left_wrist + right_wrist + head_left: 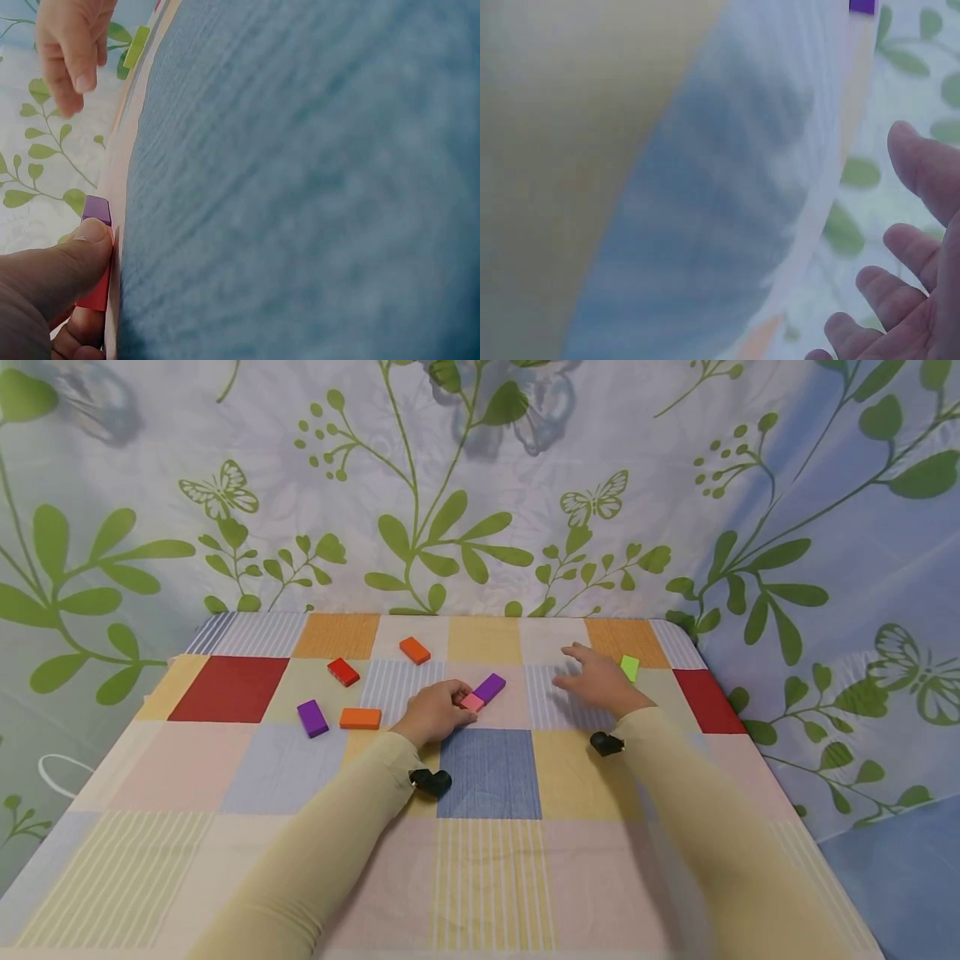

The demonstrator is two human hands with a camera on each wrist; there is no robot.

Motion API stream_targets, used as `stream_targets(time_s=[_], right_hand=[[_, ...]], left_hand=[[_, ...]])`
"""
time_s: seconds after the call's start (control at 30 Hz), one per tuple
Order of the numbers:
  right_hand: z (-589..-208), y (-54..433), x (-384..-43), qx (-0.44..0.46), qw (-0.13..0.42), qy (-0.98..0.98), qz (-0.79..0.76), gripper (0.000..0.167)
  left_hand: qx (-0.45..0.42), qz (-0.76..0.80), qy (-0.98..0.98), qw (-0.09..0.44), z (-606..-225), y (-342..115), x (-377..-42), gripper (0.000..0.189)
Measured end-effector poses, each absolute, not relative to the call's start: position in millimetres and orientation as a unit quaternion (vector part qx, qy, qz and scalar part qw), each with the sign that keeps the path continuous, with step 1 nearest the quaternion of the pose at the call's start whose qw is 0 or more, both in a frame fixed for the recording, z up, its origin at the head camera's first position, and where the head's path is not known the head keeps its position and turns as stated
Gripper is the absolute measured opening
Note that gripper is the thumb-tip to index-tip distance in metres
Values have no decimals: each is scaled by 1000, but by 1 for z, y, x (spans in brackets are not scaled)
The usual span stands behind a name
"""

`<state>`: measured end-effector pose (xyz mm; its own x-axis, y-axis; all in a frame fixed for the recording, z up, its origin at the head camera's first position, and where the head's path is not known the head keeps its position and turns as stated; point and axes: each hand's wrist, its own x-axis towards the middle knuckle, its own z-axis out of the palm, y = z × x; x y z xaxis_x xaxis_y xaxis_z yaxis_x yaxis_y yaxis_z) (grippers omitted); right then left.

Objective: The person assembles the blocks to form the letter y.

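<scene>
My left hand pinches a pink block between thumb and fingers, low on the cloth. Against the far end of that block lies a purple block, in line with it; the left wrist view shows the purple block just beyond the thumb. My right hand hangs over the cloth to the right, its fingers spread and holding nothing. Just beyond it a lime green block shows, partly hidden by the hand. In the right wrist view the hand has its fingers apart.
To the left lie an orange block, a second purple block, a red block and, farther back, another orange block. A patchwork cloth covers the table. Behind it hangs a leaf-patterned curtain.
</scene>
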<state>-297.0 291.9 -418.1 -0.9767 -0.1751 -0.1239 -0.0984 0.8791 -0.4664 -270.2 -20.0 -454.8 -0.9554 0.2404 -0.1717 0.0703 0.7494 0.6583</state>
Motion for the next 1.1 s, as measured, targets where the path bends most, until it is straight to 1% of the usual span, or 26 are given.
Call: stream_targets(time_s=[0.17, 0.4, 0.53, 0.67, 0.9, 1.1], right_hand=[[-414, 323, -298, -57, 70, 968, -234, 79], [-416, 362, -301, -22, 88, 972, -215, 83], [-420, 379, -301, -25, 89, 971, -220, 83], [-424, 392, -298, -32, 85, 970, -226, 80], [-430, 409, -294, -18, 108, 966, -235, 88], [-436, 414, -296, 4, 128, 965, -229, 83]], left_hand=[[79, 348, 926, 126, -454, -21, -271, 40], [79, 348, 926, 125, -453, -21, -270, 38], [77, 351, 925, 124, -452, -21, -270, 38], [78, 352, 924, 124, -453, -21, -270, 37], [79, 356, 922, 129, -452, -21, -269, 37], [82, 358, 922, 124, -451, -21, -267, 37]])
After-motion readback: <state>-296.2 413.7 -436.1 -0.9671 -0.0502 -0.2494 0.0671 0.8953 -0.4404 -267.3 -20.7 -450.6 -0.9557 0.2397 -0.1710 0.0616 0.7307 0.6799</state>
